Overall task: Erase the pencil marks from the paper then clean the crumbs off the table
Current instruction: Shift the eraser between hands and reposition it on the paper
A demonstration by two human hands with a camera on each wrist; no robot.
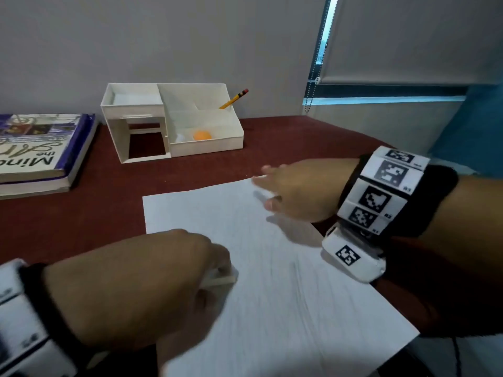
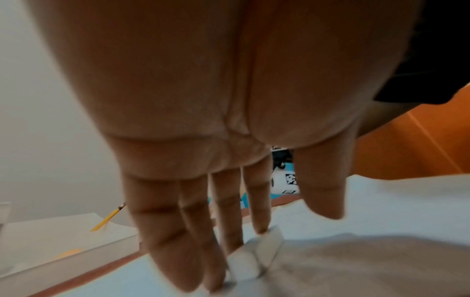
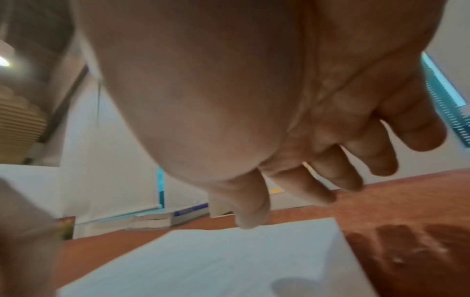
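Observation:
A white sheet of paper with faint grey pencil lines lies on the dark red table. My left hand sits at the sheet's left edge, fingers bent down onto a small white eraser. In the left wrist view the fingers hold the eraser against the paper. My right hand is open and blurred over the sheet's far right corner. From the right wrist, its spread fingers hover above the paper. Pale specks lie on the table beside that corner.
A white desk organizer stands at the back with a yellow pencil and an orange ball in it. Two stacked books lie at the far left. A window blind hangs at the back right.

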